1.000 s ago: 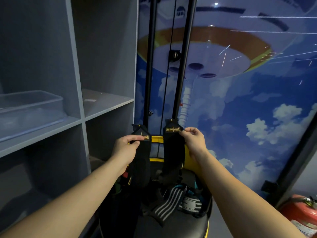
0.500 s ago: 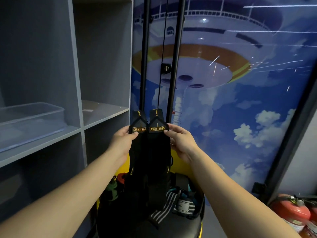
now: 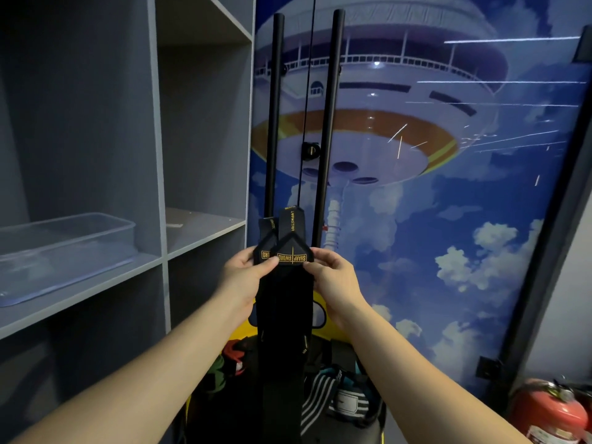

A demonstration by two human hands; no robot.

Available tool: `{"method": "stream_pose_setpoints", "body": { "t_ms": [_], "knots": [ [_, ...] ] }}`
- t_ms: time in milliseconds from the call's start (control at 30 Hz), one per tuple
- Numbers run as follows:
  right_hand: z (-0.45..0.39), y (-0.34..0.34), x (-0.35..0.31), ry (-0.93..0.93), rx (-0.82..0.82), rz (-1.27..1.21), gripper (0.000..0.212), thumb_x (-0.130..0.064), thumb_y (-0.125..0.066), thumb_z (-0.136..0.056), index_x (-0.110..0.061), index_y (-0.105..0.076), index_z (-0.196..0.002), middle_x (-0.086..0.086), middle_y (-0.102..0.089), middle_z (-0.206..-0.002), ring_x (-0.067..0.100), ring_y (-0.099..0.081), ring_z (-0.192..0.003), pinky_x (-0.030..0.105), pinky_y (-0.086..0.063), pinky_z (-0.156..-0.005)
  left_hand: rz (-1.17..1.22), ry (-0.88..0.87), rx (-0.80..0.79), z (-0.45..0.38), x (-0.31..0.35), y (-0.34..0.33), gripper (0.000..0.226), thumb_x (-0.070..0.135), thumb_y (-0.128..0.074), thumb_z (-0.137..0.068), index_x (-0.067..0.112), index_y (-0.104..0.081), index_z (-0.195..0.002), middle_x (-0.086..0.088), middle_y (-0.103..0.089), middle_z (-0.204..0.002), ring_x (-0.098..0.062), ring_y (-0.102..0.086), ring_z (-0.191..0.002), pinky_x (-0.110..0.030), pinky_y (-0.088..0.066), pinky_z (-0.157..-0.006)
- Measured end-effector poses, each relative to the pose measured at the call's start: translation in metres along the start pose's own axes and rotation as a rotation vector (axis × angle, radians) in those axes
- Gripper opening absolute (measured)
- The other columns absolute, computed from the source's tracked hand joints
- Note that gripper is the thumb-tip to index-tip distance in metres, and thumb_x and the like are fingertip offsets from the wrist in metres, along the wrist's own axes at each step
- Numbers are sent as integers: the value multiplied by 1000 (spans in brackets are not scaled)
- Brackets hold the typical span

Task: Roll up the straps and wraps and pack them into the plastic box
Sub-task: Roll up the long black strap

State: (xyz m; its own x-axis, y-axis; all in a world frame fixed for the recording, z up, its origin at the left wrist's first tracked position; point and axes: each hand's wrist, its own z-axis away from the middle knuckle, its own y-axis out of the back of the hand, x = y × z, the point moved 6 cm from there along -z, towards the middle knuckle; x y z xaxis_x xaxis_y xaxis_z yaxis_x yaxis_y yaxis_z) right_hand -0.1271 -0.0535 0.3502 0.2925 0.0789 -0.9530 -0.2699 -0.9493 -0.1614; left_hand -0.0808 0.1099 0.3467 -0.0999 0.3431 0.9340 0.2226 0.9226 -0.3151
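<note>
Two long black wraps (image 3: 285,302) with gold lettering hang straight down in front of me, one laid over the other. My left hand (image 3: 243,277) pinches their top left edge and my right hand (image 3: 333,280) pinches the top right edge, just below the pointed tabs. The clear plastic box (image 3: 96,238) stands on a grey shelf to the left, at about hand height. More straps, among them a black-and-white striped wrap (image 3: 317,398), lie in a heap below my hands.
Grey shelving (image 3: 160,187) fills the left side. Two black poles (image 3: 326,123) stand upright behind the wraps, against a blue mural wall. A red fire extinguisher (image 3: 551,415) stands at the bottom right.
My hands have brought the two wraps together from side by side to overlapping and lifted them higher. The view has tilted upward.
</note>
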Motion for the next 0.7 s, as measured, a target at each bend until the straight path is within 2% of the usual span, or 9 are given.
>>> {"method": "stream_pose_setpoints", "body": {
  "t_ms": [100,200,367,433,567,700],
  "knots": [
    [7,-3,-6,17,-51,-8,21,-12,-66,-95,-14,-68,-116,7,-77,-104,21,-74,-97,36,-59,-88,-25,11,-16,1,-4,2,32,-1,-70,-88,16,-68,-115,-4,-78,-105,-23,-74,-99,-47,-57,-94],
    [9,-4,-8,51,-34,76,16,-14,-64,-97,-15,-72,-111,5,-77,-101,19,-74,-95,30,-59,-81,-18,6,-30,1,-6,3,36,1,-69,-90,17,-65,-122,-5,-76,-110,-24,-73,-102,-47,-56,-96],
    [11,-4,-10,83,7,19,18,-15,-64,-97,-17,-72,-114,3,-77,-102,14,-74,-92,20,-56,-70,46,18,-37,-4,-5,5,28,20,-54,-103,15,-65,-128,-11,-73,-117,-25,-71,-108,-46,-54,-98],
    [13,-10,-11,101,3,-32,18,-16,-63,-99,-16,-72,-114,3,-77,-102,16,-74,-94,23,-58,-73,53,5,-39,-4,-4,4,29,20,-52,-104,15,-64,-130,-11,-73,-118,-24,-71,-109,-46,-54,-98],
    [9,-21,-5,91,103,-75,23,-25,-66,-97,-20,-70,-119,5,-74,-113,22,-71,-105,44,-57,-94,100,6,-70,-1,-3,-5,31,18,-46,-107,14,-63,-132,-12,-73,-118,-27,-69,-113,-45,-52,-101],
    [7,-25,-2,79,140,-115,22,-24,-65,-97,-25,-69,-120,3,-73,-113,20,-71,-105,46,-58,-94,161,26,-96,4,-2,-12,33,21,-42,-108,9,-63,-130,-18,-72,-119,-30,-68,-115,-44,-51,-101]
  ]
}}
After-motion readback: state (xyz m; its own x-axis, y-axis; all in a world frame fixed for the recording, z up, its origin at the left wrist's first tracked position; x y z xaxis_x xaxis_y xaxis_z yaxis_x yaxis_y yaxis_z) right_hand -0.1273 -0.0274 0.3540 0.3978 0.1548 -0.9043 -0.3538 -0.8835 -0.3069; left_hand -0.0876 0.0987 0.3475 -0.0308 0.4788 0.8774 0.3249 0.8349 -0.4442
